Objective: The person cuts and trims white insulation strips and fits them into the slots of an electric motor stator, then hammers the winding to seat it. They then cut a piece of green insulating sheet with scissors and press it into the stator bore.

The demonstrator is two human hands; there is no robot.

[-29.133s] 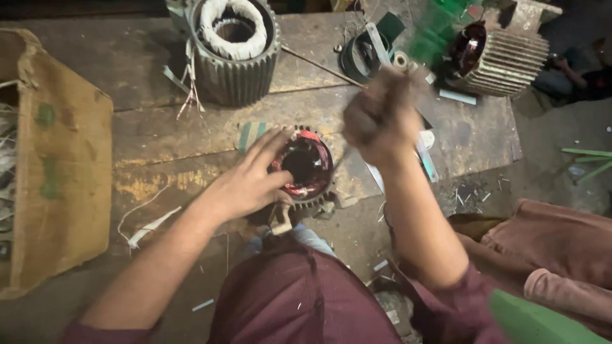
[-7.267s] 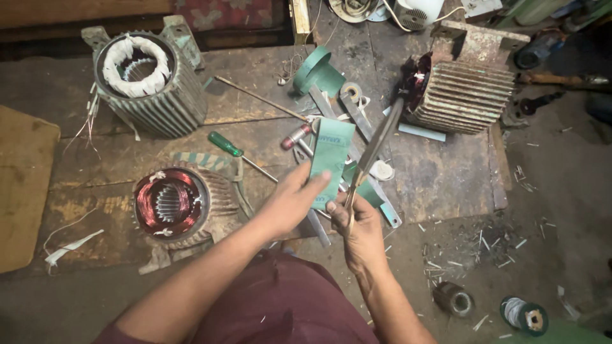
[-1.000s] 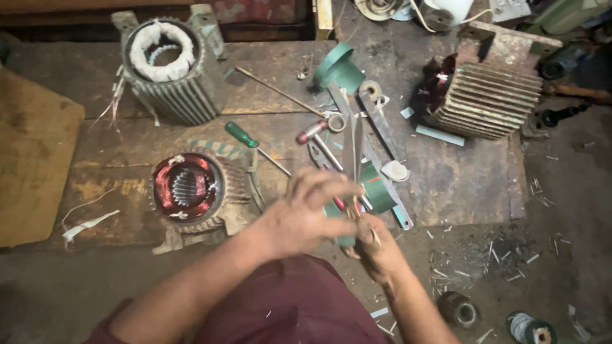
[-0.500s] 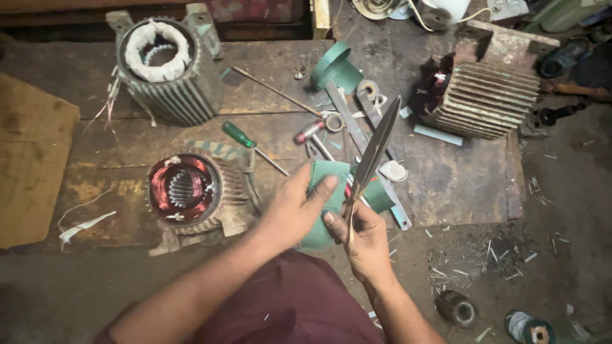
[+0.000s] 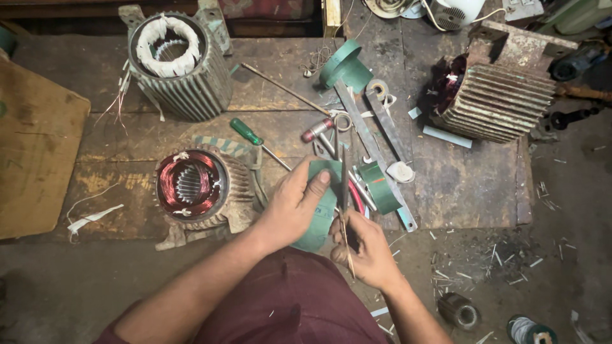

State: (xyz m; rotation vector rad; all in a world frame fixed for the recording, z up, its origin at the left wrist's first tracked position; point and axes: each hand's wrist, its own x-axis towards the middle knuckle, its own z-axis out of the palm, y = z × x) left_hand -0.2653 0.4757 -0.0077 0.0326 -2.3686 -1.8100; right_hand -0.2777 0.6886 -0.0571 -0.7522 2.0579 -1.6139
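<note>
My left hand [image 5: 293, 207] holds a sheet of green insulating paper [image 5: 322, 204] in front of my lap, thumb on top. My right hand [image 5: 366, 245] grips large scissors [image 5: 344, 191], blades nearly shut and pointing away from me along the paper's right edge. A small motor stator with copper windings [image 5: 191, 185] lies on the wooden board just left of my left hand.
A ribbed stator with white-wrapped windings [image 5: 175, 60] stands at the back left. Another ribbed motor housing [image 5: 497, 95] sits at the right. A green-handled screwdriver [image 5: 252, 137], metal bars [image 5: 376, 134], green paper rolls [image 5: 344, 64] and a cardboard sheet [image 5: 35, 165] lie around. Paper scraps cover the floor at right.
The scissors' blades have swung from a rightward tilt to nearly straight ahead, and they have closed on the green paper. My left hand has shifted its hold on the sheet slightly.
</note>
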